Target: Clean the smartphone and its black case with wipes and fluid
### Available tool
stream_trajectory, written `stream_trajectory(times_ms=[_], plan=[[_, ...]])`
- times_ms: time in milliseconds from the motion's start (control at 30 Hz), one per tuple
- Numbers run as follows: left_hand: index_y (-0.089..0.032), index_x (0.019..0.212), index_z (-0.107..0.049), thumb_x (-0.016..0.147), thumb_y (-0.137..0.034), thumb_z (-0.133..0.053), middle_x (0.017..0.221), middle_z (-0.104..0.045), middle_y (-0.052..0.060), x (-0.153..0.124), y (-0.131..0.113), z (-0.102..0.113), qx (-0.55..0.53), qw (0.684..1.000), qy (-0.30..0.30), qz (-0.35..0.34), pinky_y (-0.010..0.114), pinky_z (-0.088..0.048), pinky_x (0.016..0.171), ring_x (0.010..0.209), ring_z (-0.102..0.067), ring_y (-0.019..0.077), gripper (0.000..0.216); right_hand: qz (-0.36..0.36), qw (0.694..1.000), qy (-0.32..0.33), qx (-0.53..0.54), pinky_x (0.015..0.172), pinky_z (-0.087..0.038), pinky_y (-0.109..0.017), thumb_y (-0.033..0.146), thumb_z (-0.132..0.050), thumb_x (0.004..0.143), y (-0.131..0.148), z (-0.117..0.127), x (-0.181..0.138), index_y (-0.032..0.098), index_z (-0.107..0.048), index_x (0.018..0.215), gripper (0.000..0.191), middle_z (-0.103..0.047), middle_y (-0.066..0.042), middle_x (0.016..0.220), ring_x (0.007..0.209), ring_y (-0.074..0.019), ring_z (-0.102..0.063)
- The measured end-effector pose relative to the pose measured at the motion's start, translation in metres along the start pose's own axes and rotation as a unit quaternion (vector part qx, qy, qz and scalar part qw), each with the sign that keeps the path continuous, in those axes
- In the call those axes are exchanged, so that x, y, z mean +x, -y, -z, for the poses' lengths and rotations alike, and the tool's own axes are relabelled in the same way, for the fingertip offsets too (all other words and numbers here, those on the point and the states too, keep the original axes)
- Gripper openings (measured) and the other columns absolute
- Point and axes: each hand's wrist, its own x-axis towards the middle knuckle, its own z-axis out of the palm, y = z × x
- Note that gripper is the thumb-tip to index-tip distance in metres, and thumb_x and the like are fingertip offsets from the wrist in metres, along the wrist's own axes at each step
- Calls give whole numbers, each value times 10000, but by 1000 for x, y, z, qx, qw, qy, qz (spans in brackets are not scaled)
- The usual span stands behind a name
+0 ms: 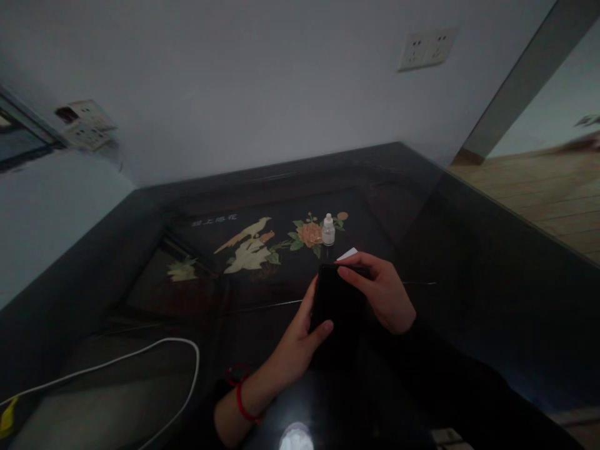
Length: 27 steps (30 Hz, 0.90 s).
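A black phone (336,300) is held over the dark table (469,262). My left hand (295,347) grips its lower left edge, thumb across the screen; a red cord circles that wrist. My right hand (382,290) closes over the phone's upper right corner, and a small white piece (347,254) sticks out just above the fingers. Whether that hand pinches the white piece I cannot tell. A small clear dropper bottle (329,230) with a white cap stands upright a little beyond the hands.
The table top has an inlaid picture of birds and flowers (255,245) under glass. A white cable (154,350) loops at the near left. Wall sockets (425,49) sit above the table, and a wooden floor (553,194) lies to the right.
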Motion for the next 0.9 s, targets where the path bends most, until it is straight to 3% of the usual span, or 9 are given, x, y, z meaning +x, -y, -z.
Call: stream_trajectory(times_ms=[300, 400, 500, 567, 633, 667, 767, 900], plan=[[-343, 1485, -272, 865, -304, -622, 1594, -216, -27, -4, 0, -14, -47, 999, -5, 2, 339, -142, 1207, 1469, -162, 191, 713, 28, 999, -27, -36, 716, -458, -301, 412, -733, 711, 0, -1, -3, 198, -631, 742, 239, -651, -2, 772, 760, -169, -607], [-337, 1474, -303, 850, -307, -637, 1585, -248, -19, -4, 1, -16, -72, 997, -26, 7, 342, -188, 1197, 1459, -204, 205, 709, 24, 999, -15, -40, 767, -472, -317, 476, -644, 783, -5, -1, -2, 215, -615, 940, 306, -661, -15, 861, 843, -181, -620], [-308, 1504, -214, 852, -331, -618, 1553, -330, 38, 2, 2, -11, -101, 991, -79, 37, 385, -337, 1135, 1397, -356, 243, 768, 4, 998, 20, -59, 689, -493, -316, 494, -542, 840, -13, -1, 0, 208, -500, 1208, 468, -634, -20, 857, 782, -181, -619], [-286, 1521, -129, 884, -351, -550, 1528, -375, 71, 11, 3, -2, -40, 990, -130, 38, 401, -418, 1073, 1345, -435, 249, 767, -16, 995, 51, -87, 588, -482, -296, 445, -577, 816, -21, -4, -1, 178, -428, 1301, 573, -588, 3, 773, 673, -172, -598], [-263, 1527, -89, 934, -352, -427, 1523, -380, 83, 22, 5, 9, 129, 975, -179, 13, 388, -441, 1048, 1333, -453, 225, 688, -37, 989, 83, -117, 514, -460, -278, 376, -604, 799, -29, -10, -2, 155, -359, 1375, 664, -553, 24, 730, 585, -156, -569], [-255, 1527, -80, 941, -333, -399, 1543, -344, 82, 27, 6, 15, 161, 968, -191, 11, 391, -415, 1071, 1355, -424, 218, 672, -45, 985, 95, -133, 493, -451, -272, 348, -602, 804, -33, -14, -2, 151, -335, 1400, 683, -548, 25, 735, 555, -145, -556], [-200, 1525, -65, 926, -278, -400, 1564, -291, 104, 43, 5, 27, 235, 952, -196, 20, 379, -346, 1118, 1389, -371, 206, 691, -64, 975, 103, -188, 467, -433, -262, 287, -604, 818, -42, -23, 2, 143, -325, 1430, 687, -557, 4, 794, 519, -122, -534], [-108, 1512, -118, 914, -273, -407, 1413, -498, 186, 55, -5, 34, 363, 914, -170, 62, 370, -406, 1044, 1273, -516, 237, 684, -81, 958, 99, -257, 481, -441, -255, 224, -600, 839, -45, -28, 13, 135, -329, 1447, 672, -573, -9, 816, 550, -123, -551]])
